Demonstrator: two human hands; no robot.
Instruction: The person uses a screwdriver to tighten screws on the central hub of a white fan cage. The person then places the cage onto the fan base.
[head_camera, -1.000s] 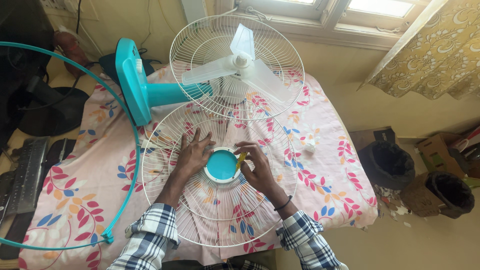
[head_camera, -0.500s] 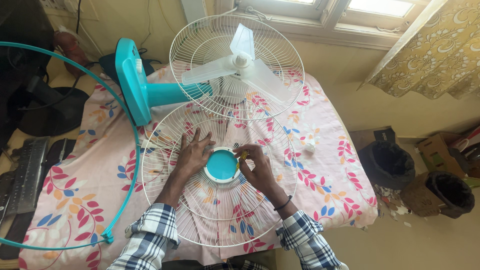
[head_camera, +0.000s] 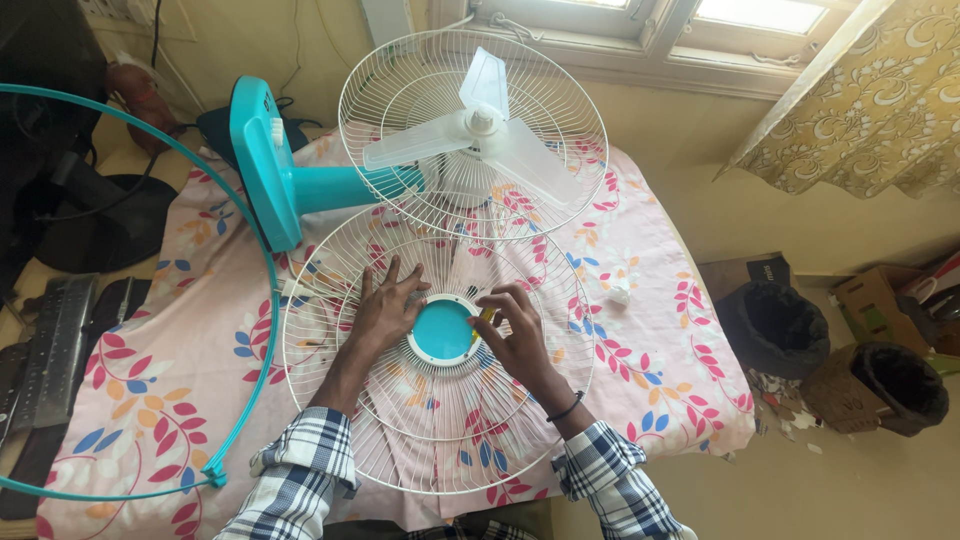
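The person is working on 1 loose white wire fan guard, which is lying flat on the floral bedsheet just in front of the fan. The left hand is spreading flat, fingers wide, and pressing on the wires left of the teal centre cap. The right hand is pinching narrow around a small yellow tool at the cap's right edge; what kind of tool it is cannot be told.

The guard is probably handling as light and springy: thin wires that are likely flexing under pressure and bending if gripped hard. The outer rim and the plastic ring around the cap are looking like the firmest places to hold. The cap itself is smooth plastic, likely slippery, so steadying it from the wires seems sensible.

Counted: 2 wire guards, 1 loose and 1 rear guard mounted on the fan; 3 translucent blades; 1 teal fan base; 1 teal rim ring lying at the left; 2 dark bins on the floor at the right.
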